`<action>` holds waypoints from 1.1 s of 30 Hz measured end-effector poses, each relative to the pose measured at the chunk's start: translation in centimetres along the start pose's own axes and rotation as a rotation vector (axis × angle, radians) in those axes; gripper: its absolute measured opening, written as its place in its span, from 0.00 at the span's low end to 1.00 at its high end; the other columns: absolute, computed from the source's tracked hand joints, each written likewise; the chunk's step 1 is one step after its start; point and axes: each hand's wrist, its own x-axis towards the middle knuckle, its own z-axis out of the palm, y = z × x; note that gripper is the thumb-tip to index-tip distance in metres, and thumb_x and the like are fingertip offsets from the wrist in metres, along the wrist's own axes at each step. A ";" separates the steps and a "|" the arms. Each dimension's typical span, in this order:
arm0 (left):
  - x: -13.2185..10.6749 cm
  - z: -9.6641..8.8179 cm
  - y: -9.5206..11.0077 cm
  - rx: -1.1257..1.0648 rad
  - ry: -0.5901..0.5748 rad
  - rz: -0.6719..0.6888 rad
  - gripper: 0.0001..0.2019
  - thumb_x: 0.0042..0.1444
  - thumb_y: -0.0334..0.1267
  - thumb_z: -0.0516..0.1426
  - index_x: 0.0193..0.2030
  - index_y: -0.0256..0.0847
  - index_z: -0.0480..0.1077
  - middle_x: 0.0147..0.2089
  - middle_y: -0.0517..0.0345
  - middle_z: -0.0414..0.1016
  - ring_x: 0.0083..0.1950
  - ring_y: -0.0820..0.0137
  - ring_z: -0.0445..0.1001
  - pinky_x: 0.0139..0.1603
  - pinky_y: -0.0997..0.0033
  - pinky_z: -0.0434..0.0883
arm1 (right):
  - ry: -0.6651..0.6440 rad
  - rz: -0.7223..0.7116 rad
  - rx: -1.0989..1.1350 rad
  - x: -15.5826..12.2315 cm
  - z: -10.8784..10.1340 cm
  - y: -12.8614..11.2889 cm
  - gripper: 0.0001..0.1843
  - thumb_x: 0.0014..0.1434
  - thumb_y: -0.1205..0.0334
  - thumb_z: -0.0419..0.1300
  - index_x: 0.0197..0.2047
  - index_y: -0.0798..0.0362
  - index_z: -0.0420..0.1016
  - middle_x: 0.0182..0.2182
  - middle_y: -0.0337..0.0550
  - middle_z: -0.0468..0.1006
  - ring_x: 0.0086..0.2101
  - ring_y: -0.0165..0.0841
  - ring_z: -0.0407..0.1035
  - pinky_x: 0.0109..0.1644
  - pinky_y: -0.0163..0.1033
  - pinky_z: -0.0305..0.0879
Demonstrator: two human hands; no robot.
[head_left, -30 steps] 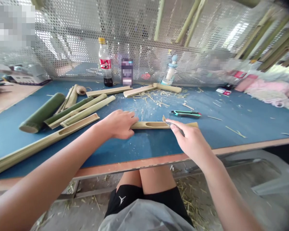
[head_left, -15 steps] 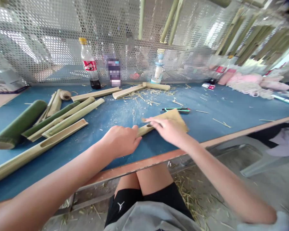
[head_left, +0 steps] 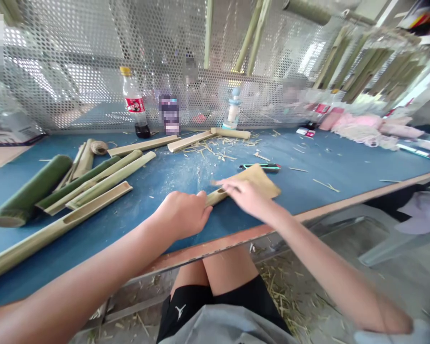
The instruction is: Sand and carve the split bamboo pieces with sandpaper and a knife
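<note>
l hand (head_left: 181,215) clenched round end of slotted bamboo piece (head_left: 218,195), which lies on blue worktable (head_left: 329,165), partly on tan sandpaper sheet (head_left: 261,180). r hand (head_left: 245,196) open, fingers spread, blurred over sheet; can't tell if touching. teal-and-black utility knife (head_left: 260,166) just beyond sheet, bamboo shavings (head_left: 215,145) farther back.

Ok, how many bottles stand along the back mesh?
2: a red-labelled plastic bottle at back left, a plastic bottle with pale blue top at back centre. A pixelated item between them may be a third.
</note>
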 end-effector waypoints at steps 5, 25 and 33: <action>-0.4 -0.1 0.0 0.008 0.005 0.001 0.20 0.66 0.46 0.41 0.46 0.36 0.67 0.28 0.49 0.77 0.30 0.51 0.78 0.26 0.61 0.69 | -0.031 0.017 -0.020 0.2 0.0 -0.3 0.19 0.69 0.54 0.50 0.52 0.48 0.79 0.47 0.44 0.81 0.49 0.39 0.75 0.54 0.43 0.70; -3.3 0.3 7.0 0.241 0.113 -0.128 0.18 0.65 0.30 0.43 0.52 0.31 0.69 0.35 0.42 0.72 0.31 0.61 0.73 0.28 0.66 0.67 | -0.094 -0.087 0.174 -2.3 -0.6 -0.8 0.17 0.68 0.58 0.51 0.53 0.48 0.77 0.52 0.42 0.78 0.55 0.35 0.70 0.61 0.45 0.65; -3.8 1.2 8.2 0.252 0.235 -0.155 0.16 0.61 0.27 0.46 0.49 0.33 0.72 0.34 0.45 0.72 0.30 0.62 0.73 0.28 0.65 0.69 | -0.106 -0.188 0.184 -2.5 -1.0 -0.5 0.17 0.67 0.64 0.51 0.54 0.48 0.76 0.51 0.42 0.79 0.53 0.34 0.71 0.60 0.43 0.66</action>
